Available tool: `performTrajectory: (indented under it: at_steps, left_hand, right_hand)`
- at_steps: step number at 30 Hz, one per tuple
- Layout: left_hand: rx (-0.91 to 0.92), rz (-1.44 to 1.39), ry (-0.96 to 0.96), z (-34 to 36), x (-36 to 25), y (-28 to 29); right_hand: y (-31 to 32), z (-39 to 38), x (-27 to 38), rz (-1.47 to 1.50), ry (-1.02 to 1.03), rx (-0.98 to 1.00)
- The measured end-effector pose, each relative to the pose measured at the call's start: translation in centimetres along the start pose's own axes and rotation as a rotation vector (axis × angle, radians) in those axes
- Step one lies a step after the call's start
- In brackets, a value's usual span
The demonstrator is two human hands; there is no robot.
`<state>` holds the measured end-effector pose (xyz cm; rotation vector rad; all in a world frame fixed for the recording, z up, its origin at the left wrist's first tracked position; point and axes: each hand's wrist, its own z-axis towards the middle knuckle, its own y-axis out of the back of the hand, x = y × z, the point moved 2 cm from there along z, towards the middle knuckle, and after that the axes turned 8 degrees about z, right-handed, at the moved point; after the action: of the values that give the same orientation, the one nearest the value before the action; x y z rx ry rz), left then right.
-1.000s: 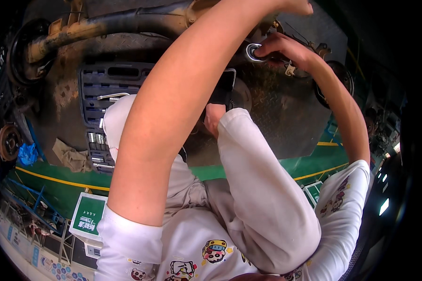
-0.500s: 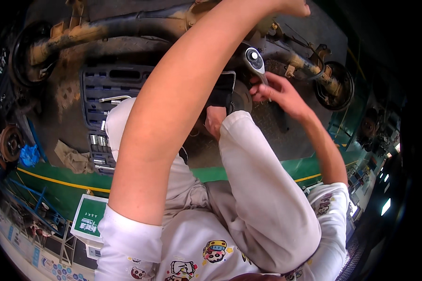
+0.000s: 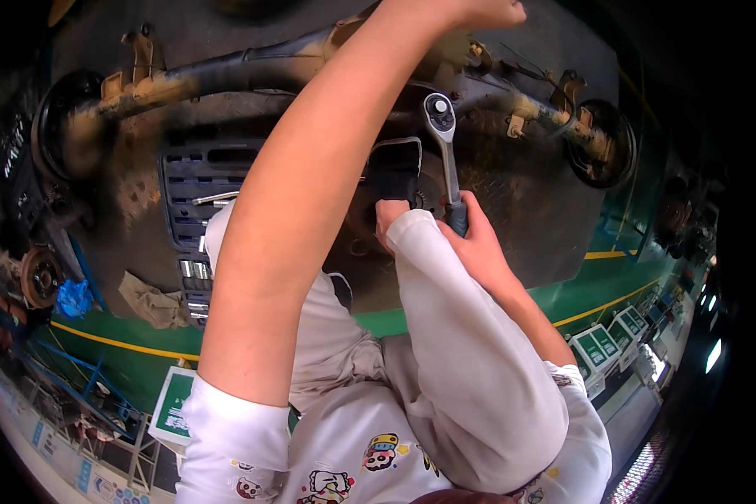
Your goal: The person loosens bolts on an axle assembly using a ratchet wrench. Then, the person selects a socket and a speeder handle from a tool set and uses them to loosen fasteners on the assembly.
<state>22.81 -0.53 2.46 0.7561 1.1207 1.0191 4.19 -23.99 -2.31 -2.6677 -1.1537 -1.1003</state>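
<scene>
Nearest to you, your pale trouser knee (image 3: pixel 470 361) rose in the middle of the view, and just past it your right hand (image 3: pixel 479 244) was wrapped tight around the dark grip of one ratchet wrench (image 3: pixel 442 151). The wrench stood nearly upright in the picture, its round chrome head up by the middle of the rusty yellow axle (image 3: pixel 252 71), which lay across the dark plate floor (image 3: pixel 521 202). I could not tell whether the head was seated on a fastener.

Your left arm stretched straight over the axle, and your left hand (image 3: pixel 487 12) sat closed at the top edge; what it held or pressed on was cut off, so I cannot tell.

To have done this stroke well, in my judgement, you needed the wrench head square on its seat, the pull steady and in line with the handle, and the left hand bracing the axle so nothing rocked.

Counted: one wrench, one axle with a hub at each end, so two hubs (image 3: pixel 605 147), one open grey socket tray (image 3: pixel 202 210) to your left on the floor, and one crumpled rag (image 3: pixel 151 302) beside it.
</scene>
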Motion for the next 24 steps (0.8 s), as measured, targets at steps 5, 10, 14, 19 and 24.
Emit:
performTrajectory:
  at_steps: [5, 10, 14, 19, 24]
  left_hand:
    - [0.012, 0.032, 0.023, 0.1, -0.1, 0.7]
    - [0.044, 0.064, 0.016, 0.4, -0.7, 0.8]
    - [0.033, 0.073, -0.024, 0.0, -0.8, 0.3]
    - [0.03, 0.118, -0.063, -0.2, -0.9, 0.9]
    - [0.182, 0.167, -0.065, 1.1, -2.0, 1.4]
  right_hand:
    - [-2.8, -0.6, 0.4, -0.039, 0.14, -0.249]
    - [-5.8, -0.9, 0.9, 0.007, 0.194, -0.409]
    - [-4.5, -0.2, 0.0, -0.212, 0.242, -0.416]
    - [-4.2, -1.0, 1.1, -0.386, 0.162, -0.438]
    - [-4.5, -0.9, 1.8, -0.38, 0.051, -0.509]
